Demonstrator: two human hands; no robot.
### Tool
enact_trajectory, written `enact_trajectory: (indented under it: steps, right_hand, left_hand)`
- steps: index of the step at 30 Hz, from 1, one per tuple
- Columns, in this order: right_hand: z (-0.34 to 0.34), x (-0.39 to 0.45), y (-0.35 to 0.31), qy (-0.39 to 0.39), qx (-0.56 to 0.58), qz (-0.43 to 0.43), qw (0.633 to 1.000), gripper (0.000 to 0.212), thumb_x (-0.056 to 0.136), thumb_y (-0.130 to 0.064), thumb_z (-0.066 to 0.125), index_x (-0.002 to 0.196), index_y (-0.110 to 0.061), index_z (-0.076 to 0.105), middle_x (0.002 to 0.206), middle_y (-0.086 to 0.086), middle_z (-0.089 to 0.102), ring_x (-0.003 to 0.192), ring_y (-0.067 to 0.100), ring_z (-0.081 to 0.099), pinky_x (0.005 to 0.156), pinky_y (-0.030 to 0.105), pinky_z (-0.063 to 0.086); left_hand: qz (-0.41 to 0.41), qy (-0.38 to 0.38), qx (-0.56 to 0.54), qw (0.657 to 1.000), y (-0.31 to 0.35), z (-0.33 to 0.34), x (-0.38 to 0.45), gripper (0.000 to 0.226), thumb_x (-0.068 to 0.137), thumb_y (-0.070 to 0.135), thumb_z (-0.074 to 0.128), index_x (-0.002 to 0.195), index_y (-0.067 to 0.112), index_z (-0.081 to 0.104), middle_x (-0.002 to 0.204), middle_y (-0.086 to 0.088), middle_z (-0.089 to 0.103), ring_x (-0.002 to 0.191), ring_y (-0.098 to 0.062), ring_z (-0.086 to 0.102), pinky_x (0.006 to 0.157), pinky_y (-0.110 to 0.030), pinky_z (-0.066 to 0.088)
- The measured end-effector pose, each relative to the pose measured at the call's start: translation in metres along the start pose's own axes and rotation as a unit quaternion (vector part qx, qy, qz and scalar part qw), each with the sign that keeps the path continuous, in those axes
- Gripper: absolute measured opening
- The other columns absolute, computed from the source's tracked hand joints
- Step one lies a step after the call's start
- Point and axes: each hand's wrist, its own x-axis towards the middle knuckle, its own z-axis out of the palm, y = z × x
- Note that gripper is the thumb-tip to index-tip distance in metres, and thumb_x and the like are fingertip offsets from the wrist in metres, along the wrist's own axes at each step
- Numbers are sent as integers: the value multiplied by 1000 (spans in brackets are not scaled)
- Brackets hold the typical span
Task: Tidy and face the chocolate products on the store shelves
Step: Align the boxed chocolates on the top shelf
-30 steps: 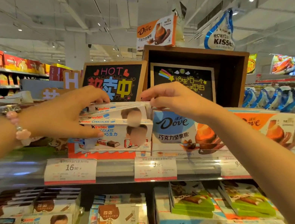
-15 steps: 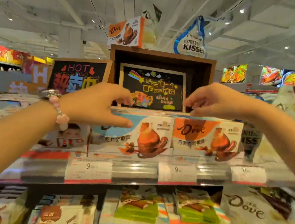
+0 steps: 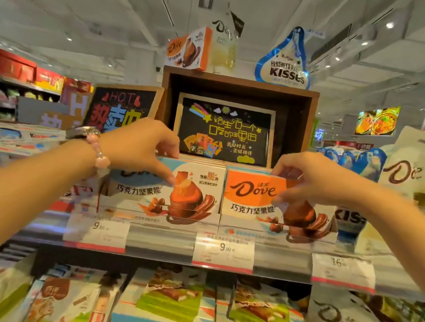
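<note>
Two Dove chocolate boxes stand side by side on the top shelf (image 3: 162,245). My left hand (image 3: 139,148) pinches the upper edge of the blue Dove box (image 3: 194,191), thumb on its front face and fingers over its top. My right hand (image 3: 305,177) pinches the upper edge of the orange Dove box (image 3: 250,196) the same way. Both boxes stand upright with their fronts toward me. More boxes are stacked behind them, mostly hidden.
A wooden crate (image 3: 240,86) with a chalkboard sign (image 3: 224,130) stands behind the boxes. Kinder boxes (image 3: 25,139) lie to the left, Kisses bags (image 3: 348,221) and a large Dove bag (image 3: 419,174) to the right. Price tags (image 3: 224,251) line the shelf edge. Green packs (image 3: 170,298) fill the lower shelf.
The view swung right from the Kinder boxes to the Dove boxes. Both hands left the Kinder stack and now hold the tops of the blue and orange Dove boxes.
</note>
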Motion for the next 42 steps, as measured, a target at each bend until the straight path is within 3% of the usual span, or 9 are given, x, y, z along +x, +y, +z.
enact_trajectory:
  steps: [3, 8, 13, 20, 24, 28, 34, 38, 42]
  right_hand:
    - [1, 3, 2, 0, 9, -2, 1000, 30, 74, -29, 78, 97, -28, 58, 99, -10, 62, 95, 9, 58, 74, 27, 57]
    - [3, 3, 4, 7, 20, -16, 1000, 26, 76, -28, 76, 94, -30, 58, 95, -15, 60, 89, 3, 56, 69, 19, 52]
    - [-2, -2, 5, 55, 56, -17, 997, 27, 78, -27, 74, 101, -33, 61, 98, -13, 66, 96, 7, 61, 80, 28, 56]
    - [-36, -8, -5, 177, 68, -22, 982, 31, 77, -27, 74, 107, -27, 66, 93, -13, 68, 86, 3, 63, 70, 21, 51]
    - [-44, -5, -23, 170, 50, -39, 983, 31, 77, -27, 75, 108, -27, 68, 85, -25, 63, 76, -12, 61, 64, 12, 52]
    - [-34, 15, -54, 136, 38, -78, 987, 34, 75, -32, 76, 107, -23, 71, 90, -16, 69, 81, -1, 64, 70, 21, 56]
    - [-15, 55, -97, 113, 67, -130, 983, 41, 70, -34, 79, 107, -19, 71, 95, -3, 72, 81, 10, 68, 71, 30, 57]
    - [-1, 78, -118, 132, 42, -155, 978, 39, 69, -34, 81, 104, -20, 68, 94, -7, 68, 81, 6, 63, 72, 31, 55]
    - [9, 90, -131, 119, 19, -178, 977, 27, 68, -31, 82, 86, -20, 66, 84, -11, 63, 76, 4, 58, 69, 31, 51]
  left_hand:
    - [-2, 11, -3, 1000, 1, 2, -1, 35, 64, 38, 79, 91, 18, 69, 89, 8, 65, 82, -2, 56, 66, -14, 44]
    - [15, 9, 8, 1000, -3, -3, -1, 36, 68, 41, 75, 92, 17, 65, 91, 3, 65, 85, -11, 58, 75, -33, 51]
    - [25, 26, -47, 998, -6, -20, -3, 43, 65, 50, 68, 94, 19, 59, 94, 6, 63, 89, -11, 59, 76, -38, 53]
    - [52, 154, -78, 984, 3, -57, -10, 29, 73, 36, 70, 92, 20, 56, 86, 17, 60, 78, 2, 59, 58, -15, 46]
    - [90, 183, -69, 977, 4, -82, -21, 43, 64, 49, 65, 94, 17, 60, 88, 15, 62, 78, 6, 59, 61, -9, 47]
    - [107, 214, -46, 970, 0, -99, -39, 41, 66, 44, 68, 95, 17, 64, 91, 11, 65, 83, 2, 60, 64, -10, 48]
    - [91, 171, -40, 980, -7, -112, -63, 38, 63, 46, 68, 94, 25, 67, 86, 16, 68, 80, 6, 62, 64, -10, 51]
    - [71, 150, -15, 986, -21, -110, -76, 30, 62, 50, 69, 89, 38, 63, 92, 25, 65, 83, 7, 61, 58, -14, 52]
    - [58, 131, 0, 990, -29, -107, -87, 43, 62, 68, 63, 93, 38, 61, 86, 21, 67, 81, 5, 62, 59, -21, 52]
